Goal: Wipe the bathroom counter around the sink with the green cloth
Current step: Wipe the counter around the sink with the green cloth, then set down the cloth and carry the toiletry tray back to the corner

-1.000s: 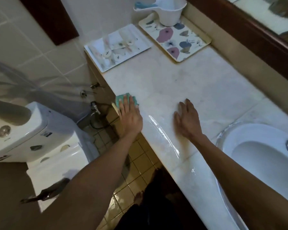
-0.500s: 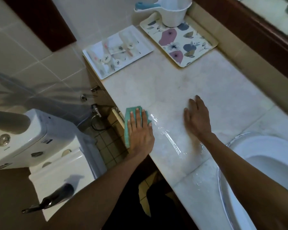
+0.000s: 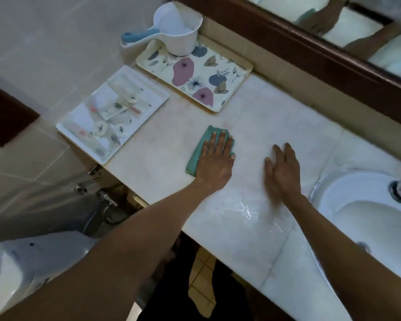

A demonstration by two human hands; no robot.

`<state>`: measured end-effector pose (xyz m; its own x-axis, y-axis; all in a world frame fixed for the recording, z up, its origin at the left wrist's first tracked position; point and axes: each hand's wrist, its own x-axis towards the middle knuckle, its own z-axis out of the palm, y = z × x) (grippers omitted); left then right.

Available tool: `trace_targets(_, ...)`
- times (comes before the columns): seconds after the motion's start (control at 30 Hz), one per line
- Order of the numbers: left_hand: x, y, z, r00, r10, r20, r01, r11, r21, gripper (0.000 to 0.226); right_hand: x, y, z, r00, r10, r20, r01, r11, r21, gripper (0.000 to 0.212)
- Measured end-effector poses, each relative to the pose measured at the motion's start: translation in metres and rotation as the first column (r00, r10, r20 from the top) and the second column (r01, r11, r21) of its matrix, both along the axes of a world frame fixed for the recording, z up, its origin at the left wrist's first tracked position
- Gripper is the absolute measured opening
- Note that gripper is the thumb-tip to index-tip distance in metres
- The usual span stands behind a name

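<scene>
Item: green cloth [image 3: 199,154], folded to an oblong, lying flat on the pale stone desk [image 3: 259,126] about midway between the desk's front edge and its back edge, left of the sink [image 3: 361,212]. Long axis runs from the front edge obliquely toward the back edge, roughly in line with the forearm above it. Left hand [image 3: 215,161]: palm down on the cloth, fingers [image 3: 222,141] spread and extended flat, pressing rather than gripping; the cloth shows past the fingertips and along the hand's left side. Right hand [image 3: 283,172]: bare, flat on the desk, fingers extended and empty, between the cloth and the sink, apart from both; slightly blurred. Left hand is the working hand, the cloth being directly beneath it. Wet sheen: on the desk near the front edge, just in front of both hands. Floral tray [image 3: 195,79] carrying a white dipper [image 3: 178,31]: back left corner. White tray [image 3: 112,112] of small toiletries: left edge. Judgement: desk between the cloth and the trays appears dry, so a stroke toward the back left would be led by the cloth's short end; the strip beside the sink rim looks unwiped too.
</scene>
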<state>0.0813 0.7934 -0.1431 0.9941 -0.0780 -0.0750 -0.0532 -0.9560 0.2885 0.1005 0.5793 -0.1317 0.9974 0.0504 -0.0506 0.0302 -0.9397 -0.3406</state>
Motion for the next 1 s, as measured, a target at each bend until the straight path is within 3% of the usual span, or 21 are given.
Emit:
trace_targets(0.17,-0.015,0.012,-0.003,0.94,-0.342,0.012,0.342,0.939,-0.023,0.057,-0.007,-0.008,0.0,0.992,-0.127,-0.015,0.128,0.992,0.02,0.061)
trace_targets(0.37,0.029,0.008,-0.004,0.894,-0.443,0.065,0.444,0.896,-0.003,0.055,-0.007,0.001,-0.003,0.978,-0.207,-0.028,0.208,0.978,0.028,0.055)
trace_targets(0.57,0.081,-0.034,0.012,0.977,-0.214,-0.025,0.212,0.975,-0.065,0.055,0.001,0.003,0.003,0.968,-0.252,-0.011,0.253,0.966,0.057,0.049)
trace_targets(0.73,0.084,-0.022,0.032,0.973,-0.2,-0.113,0.171,0.959,-0.228,0.056,0.023,0.004,0.017,0.977,-0.204,0.058,0.186,0.957,0.22,0.04)
trace_targets(0.87,0.052,0.044,0.078,0.997,0.057,0.061,-0.032,0.935,-0.352,0.039,0.045,0.042,0.044,0.981,-0.181,0.069,0.139,0.907,0.398,0.027)
trace_targets(1.0,0.021,0.125,0.102,0.935,0.334,0.115,-0.271,0.887,-0.374,0.032,0.064,0.111,0.063,0.996,-0.059,0.062,0.025,0.893,0.449,0.027)
